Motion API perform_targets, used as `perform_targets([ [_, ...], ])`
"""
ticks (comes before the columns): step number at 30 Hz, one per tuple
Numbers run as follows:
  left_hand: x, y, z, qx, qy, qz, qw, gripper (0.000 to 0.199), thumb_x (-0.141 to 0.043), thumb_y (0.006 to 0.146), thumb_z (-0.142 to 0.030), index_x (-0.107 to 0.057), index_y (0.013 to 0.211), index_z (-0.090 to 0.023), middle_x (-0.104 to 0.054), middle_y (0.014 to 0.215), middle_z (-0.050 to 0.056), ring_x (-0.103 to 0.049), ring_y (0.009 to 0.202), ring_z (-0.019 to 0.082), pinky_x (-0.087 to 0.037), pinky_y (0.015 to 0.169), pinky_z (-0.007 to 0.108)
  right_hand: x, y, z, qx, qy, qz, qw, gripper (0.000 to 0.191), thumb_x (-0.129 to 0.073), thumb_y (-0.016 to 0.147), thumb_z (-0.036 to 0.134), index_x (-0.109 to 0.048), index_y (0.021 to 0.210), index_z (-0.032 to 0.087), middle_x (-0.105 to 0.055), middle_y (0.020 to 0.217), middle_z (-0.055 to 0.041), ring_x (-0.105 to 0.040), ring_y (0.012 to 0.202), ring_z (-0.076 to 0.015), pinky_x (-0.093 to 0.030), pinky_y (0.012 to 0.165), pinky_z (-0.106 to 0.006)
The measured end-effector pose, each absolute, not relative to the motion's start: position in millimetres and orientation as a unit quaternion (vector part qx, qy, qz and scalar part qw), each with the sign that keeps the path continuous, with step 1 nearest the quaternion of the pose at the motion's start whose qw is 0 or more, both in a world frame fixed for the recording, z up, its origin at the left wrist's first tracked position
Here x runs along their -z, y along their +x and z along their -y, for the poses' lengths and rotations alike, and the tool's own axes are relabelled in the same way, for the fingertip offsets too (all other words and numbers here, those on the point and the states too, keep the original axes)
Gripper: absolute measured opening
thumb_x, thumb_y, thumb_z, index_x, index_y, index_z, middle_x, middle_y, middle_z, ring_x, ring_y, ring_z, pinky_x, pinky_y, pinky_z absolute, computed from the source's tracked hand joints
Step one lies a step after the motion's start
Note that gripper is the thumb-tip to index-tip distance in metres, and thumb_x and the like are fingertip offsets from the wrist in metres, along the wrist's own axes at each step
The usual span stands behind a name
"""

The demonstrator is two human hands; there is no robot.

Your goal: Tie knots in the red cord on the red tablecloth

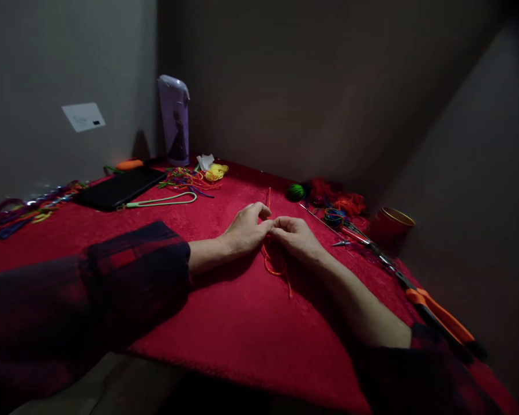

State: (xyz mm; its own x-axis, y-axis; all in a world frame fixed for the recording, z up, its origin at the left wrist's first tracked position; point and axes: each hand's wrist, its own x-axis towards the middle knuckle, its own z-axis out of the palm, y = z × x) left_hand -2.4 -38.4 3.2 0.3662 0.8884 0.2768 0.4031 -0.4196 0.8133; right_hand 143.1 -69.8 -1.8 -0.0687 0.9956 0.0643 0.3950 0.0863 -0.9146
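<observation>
Both hands meet over the middle of a table covered in red cloth. My left hand pinches an orange-red cord, with thumb and index finger pressed together. Against those fingertips, my right hand is closed on the same cord in a pinch. One straight end of the cord sticks up beyond the fingers, and a loose loop with a tail hangs toward me on the cloth. The exact spot where the fingertips join is hidden, so any knot there cannot be made out.
On the left lie a black phone with a green strap, and colourful cords. A purple bottle stands behind. To the right are thread balls, a red tin and orange-handled pliers.
</observation>
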Motion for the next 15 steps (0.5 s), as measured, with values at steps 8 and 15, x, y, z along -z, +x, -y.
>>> perform_targets([
  [8, -0.6, -1.1, 35.9, -0.355, 0.757, -0.397, 0.377, 0.014, -0.052, 0.081, -0.018, -0.064, 0.085, -0.014, -0.065, 0.076, 0.003, -0.054, 0.065, 0.011, -0.044, 0.061, 0.024, 0.7, 141.8, 71.1, -0.379, -0.564, 0.619, 0.394, 0.016, -0.058, 0.069, 0.033, -0.056, 0.068, 0.017, -0.054, 0.061, 0.0017, -0.046, 0.054, -0.0089, -0.035, 0.051, -0.023],
  [15, 0.3, -1.8, 35.8, -0.362, 0.762, -0.393, 0.367, 0.016, -0.051, 0.08, -0.017, -0.066, 0.085, -0.014, -0.063, 0.069, 0.001, -0.055, 0.065, 0.012, -0.043, 0.06, 0.024, 1.9, 142.5, 70.2, -0.374, -0.562, 0.627, 0.389, 0.016, -0.057, 0.07, 0.034, -0.056, 0.069, 0.018, -0.055, 0.063, 0.0007, -0.048, 0.056, -0.0102, -0.037, 0.053, -0.024],
])
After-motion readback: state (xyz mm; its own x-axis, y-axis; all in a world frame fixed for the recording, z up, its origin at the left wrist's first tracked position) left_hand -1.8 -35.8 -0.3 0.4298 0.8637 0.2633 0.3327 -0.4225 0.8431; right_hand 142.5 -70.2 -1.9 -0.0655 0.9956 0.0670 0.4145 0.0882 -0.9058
